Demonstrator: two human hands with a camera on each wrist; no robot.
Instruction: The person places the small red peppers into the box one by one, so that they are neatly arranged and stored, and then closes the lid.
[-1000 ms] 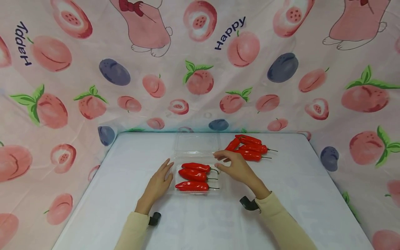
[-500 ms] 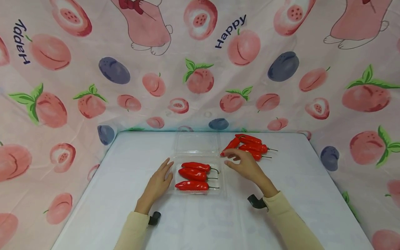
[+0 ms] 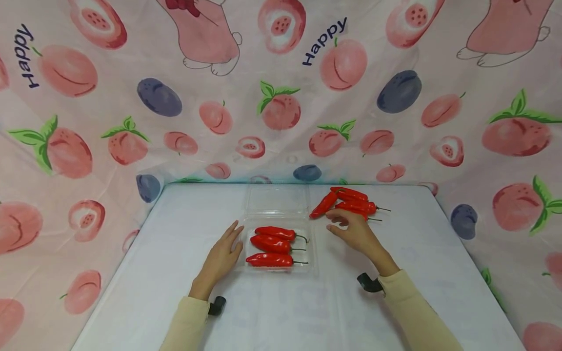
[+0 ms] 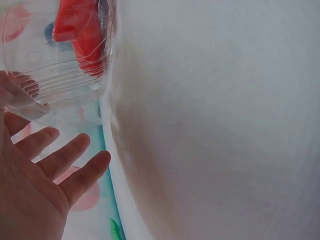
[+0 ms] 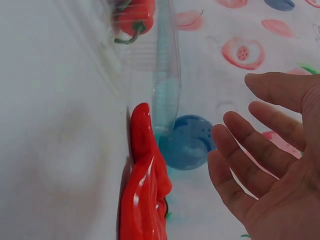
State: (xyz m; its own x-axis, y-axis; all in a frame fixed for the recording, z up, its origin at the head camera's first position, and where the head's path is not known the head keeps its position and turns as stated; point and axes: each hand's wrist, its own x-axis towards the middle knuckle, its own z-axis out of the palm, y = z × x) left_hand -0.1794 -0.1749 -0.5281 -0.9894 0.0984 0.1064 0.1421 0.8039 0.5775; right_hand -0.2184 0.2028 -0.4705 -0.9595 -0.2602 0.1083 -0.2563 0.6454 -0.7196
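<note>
The left hand (image 3: 221, 256) is held with its fingers extended and lightly spread, and nothing is gripped by it. It is placed along the near left side of a clear plastic container (image 3: 312, 267), whose rim is met or nearly met by the fingertips; whether contact is made cannot be told. In the left wrist view, part of this hand is seen against the clear plastic, while the other fingers are held apart from it.

To the right of the left hand, three red peppers (image 3: 271, 244) are laid side by side in the container, their tips turned toward that hand and their stems toward the right. The clear lid (image 3: 277, 200) is folded back on the far side, ahead of both hands.

The right hand (image 3: 354, 231) is held to the right of the container, its fingers gently bent and its thumb kept apart from them; nothing is grasped. In the right wrist view, a gap is shown between the fingers and the peppers. Just beyond this hand, a group of loose red peppers (image 3: 350, 194) is gathered, the nearest being partly hidden by the hand. One slanting pepper (image 3: 324, 204) is seen just beyond and left of its fingertips, at the end of the group closest to the container.
</note>
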